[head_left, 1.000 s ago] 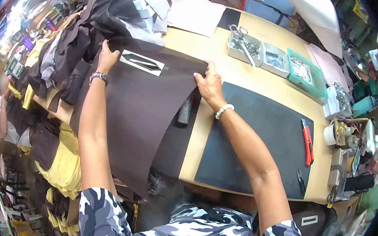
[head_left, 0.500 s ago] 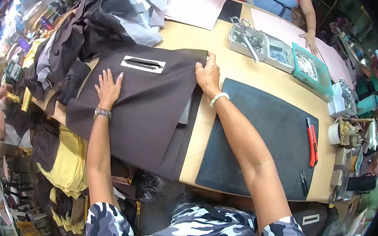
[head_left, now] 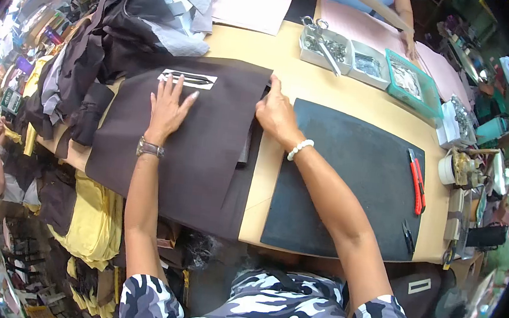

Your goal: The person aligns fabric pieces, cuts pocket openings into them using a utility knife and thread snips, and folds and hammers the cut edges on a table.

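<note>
My left hand (head_left: 169, 113) lies flat with its fingers spread on a dark brown fabric panel (head_left: 188, 146), just below a white-backed slit opening (head_left: 191, 79). At the panel's upper right edge, my right hand (head_left: 276, 111) has its fingers closed on the fabric. More dark fabric layers lie underneath, and part of a dark block (head_left: 245, 149) shows at their right side. To the right of my right hand is a black cutting mat (head_left: 344, 186), bearing a red utility knife (head_left: 416, 182) and small black snips (head_left: 407, 237).
Piled dark and grey fabric (head_left: 133, 18) is at the upper left. Behind the mat stand white boxes of metal parts (head_left: 332, 51), scissors (head_left: 324, 40) and a teal basket (head_left: 422, 106). Another person's arm (head_left: 405, 20) is over pink sheets (head_left: 353, 24) at the far side.
My left hand left the panel's upper left corner and moved down, then right onto its surface. The panel now lies flatter. My right hand kept its hold on the edge.
</note>
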The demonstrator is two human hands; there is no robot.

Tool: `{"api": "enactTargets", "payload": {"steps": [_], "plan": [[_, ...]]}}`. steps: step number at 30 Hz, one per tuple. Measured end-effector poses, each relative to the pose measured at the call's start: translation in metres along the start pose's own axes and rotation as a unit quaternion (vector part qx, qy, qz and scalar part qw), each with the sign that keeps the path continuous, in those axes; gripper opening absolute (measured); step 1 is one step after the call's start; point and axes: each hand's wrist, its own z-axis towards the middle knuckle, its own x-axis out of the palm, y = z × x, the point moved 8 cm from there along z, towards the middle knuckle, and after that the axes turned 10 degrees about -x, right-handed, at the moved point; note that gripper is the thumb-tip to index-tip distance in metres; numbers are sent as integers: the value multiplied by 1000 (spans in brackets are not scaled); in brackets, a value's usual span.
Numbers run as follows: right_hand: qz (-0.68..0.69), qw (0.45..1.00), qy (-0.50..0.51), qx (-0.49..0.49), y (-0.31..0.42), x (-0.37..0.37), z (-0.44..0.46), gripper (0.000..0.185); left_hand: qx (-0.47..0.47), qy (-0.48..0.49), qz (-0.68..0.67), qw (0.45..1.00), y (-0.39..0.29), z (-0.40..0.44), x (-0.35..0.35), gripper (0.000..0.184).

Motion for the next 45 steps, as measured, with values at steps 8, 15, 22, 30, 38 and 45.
{"api": "enactTargets", "payload": {"steps": [8,15,22,30,38,45], "plan": [[-84,993,72,30,18,15,-14,89,-64,26,47,997,-9,-22,22,72],[14,998,9,53,17,-18,5,91,1,10,14,1000,-47,-11,17,72],[55,991,-122,6,25,-74,-8,75,-21,28,24,999,-64,-21,30,85],[72,991,-94,-64,60,-17,-33,66,-32,-1,-27,999,-47,-21,42,74],[-62,988,-10,-138,59,-1,-47,47,13,-30,60,998,-35,-6,53,57],[-129,893,-337,-267,61,-201,-234,31,27,-53,126,990,-7,17,73,59]]}}
